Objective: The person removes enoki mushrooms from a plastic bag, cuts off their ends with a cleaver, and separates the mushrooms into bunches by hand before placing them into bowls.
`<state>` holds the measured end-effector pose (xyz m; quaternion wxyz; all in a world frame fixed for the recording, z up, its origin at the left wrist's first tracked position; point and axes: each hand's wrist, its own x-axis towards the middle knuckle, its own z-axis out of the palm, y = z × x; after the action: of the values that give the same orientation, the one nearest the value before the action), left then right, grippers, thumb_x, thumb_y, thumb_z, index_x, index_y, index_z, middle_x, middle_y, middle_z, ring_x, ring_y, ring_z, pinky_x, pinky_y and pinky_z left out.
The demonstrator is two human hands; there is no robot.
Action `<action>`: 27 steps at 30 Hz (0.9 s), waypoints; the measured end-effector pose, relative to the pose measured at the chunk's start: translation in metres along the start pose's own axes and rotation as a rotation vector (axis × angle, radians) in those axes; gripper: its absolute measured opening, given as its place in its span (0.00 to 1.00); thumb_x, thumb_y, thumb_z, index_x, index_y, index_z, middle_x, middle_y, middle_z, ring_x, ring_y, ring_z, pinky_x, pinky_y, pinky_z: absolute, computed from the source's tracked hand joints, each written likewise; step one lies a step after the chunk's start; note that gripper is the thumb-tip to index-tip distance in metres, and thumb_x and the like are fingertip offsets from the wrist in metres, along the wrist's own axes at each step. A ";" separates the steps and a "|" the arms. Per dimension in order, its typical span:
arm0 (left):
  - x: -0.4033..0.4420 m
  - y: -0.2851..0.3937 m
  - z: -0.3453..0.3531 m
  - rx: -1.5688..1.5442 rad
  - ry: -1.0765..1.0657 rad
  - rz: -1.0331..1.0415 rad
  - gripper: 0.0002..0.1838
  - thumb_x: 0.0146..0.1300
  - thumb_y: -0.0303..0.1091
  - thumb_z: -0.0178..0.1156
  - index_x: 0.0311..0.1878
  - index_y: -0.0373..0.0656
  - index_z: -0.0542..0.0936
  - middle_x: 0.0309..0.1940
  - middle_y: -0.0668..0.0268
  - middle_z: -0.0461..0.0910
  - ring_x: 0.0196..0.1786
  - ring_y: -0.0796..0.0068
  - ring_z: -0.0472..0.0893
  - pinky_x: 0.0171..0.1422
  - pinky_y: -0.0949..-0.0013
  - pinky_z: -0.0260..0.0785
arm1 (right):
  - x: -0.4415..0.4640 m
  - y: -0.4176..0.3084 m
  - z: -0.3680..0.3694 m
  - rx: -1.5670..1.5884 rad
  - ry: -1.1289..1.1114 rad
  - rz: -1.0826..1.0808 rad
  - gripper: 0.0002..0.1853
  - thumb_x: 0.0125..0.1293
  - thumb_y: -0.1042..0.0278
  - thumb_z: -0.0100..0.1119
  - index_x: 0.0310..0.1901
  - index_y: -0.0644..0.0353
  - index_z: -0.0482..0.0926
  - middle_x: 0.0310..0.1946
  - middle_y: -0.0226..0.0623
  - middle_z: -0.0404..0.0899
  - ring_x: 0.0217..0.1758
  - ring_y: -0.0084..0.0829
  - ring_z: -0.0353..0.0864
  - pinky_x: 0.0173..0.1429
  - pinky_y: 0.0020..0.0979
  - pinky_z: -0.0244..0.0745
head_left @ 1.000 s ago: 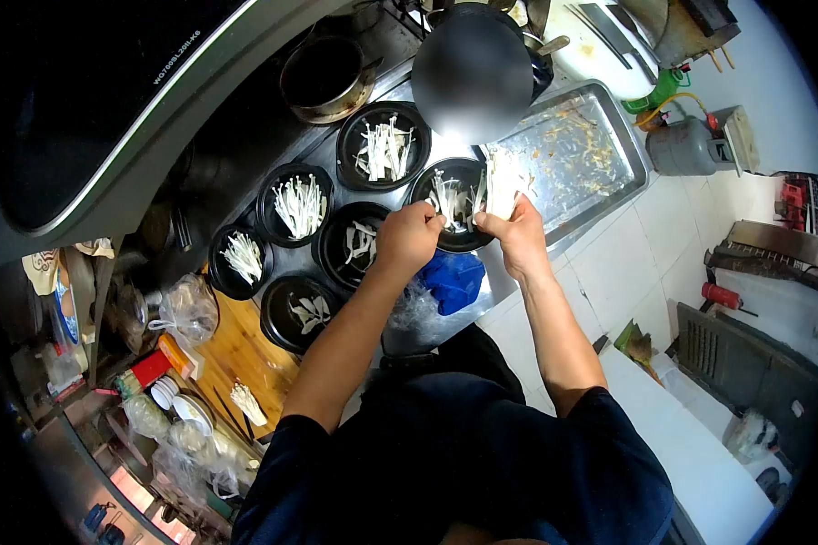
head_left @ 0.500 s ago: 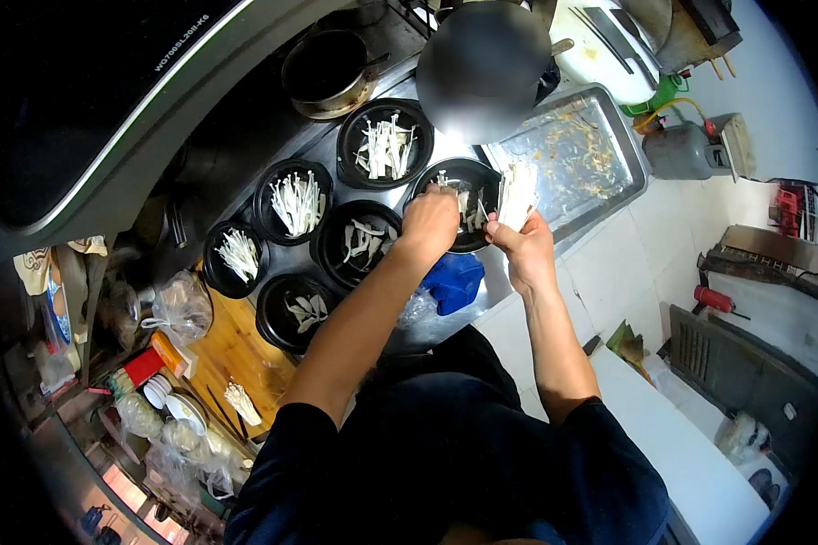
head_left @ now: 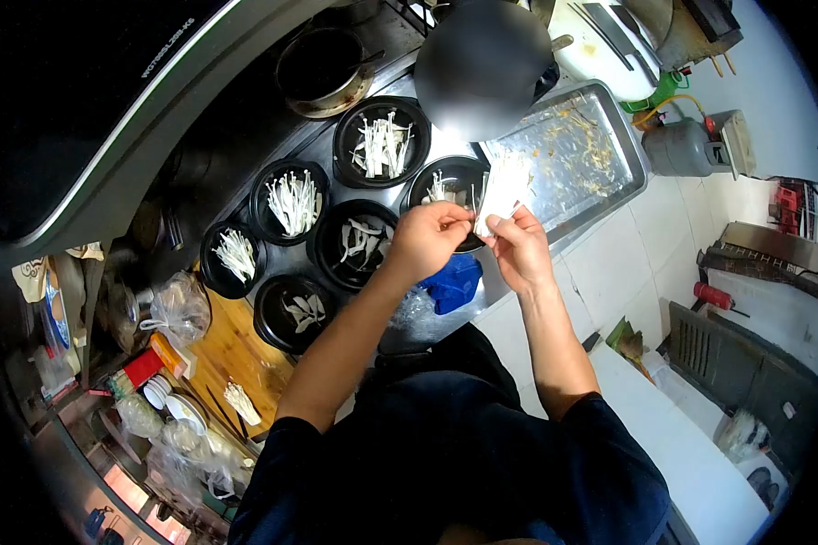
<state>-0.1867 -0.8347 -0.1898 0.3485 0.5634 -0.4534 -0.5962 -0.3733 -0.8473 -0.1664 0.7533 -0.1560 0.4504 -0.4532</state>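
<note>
My right hand is closed round a white bunch of enoki mushrooms, held upright at the right edge of a black bowl. The fingers of my left hand pinch thin strands at the bunch's left side. Beneath them, that black bowl holds some enoki and pale slices, partly hidden by my hands. Enoki also lie in the back bowl, the left bowl and the small far-left bowl. Only pale slices show in the middle bowl and front bowl.
A metal tray with yellowish scraps stands to the right. A blue cloth-like item lies near the counter's front edge. At left, a wooden board bears another enoki bunch. A dark pot stands behind the bowls.
My left hand has come up out of the bowl and moved right to the enoki bunch. More enoki now lie in that bowl. The bunch has shifted slightly left.
</note>
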 end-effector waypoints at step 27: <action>0.002 0.014 -0.007 -0.277 -0.185 -0.179 0.06 0.63 0.25 0.70 0.38 0.37 0.81 0.30 0.67 0.84 0.28 0.85 0.77 0.28 0.79 0.68 | -0.004 -0.011 0.010 -0.192 -0.063 0.070 0.21 0.65 0.79 0.71 0.59 0.63 0.79 0.47 0.36 0.87 0.48 0.27 0.87 0.54 0.30 0.82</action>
<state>-0.1814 -0.8421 -0.1772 0.3251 0.4911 -0.3450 -0.7308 -0.3714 -0.8519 -0.1515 0.7639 -0.2257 0.4732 -0.3763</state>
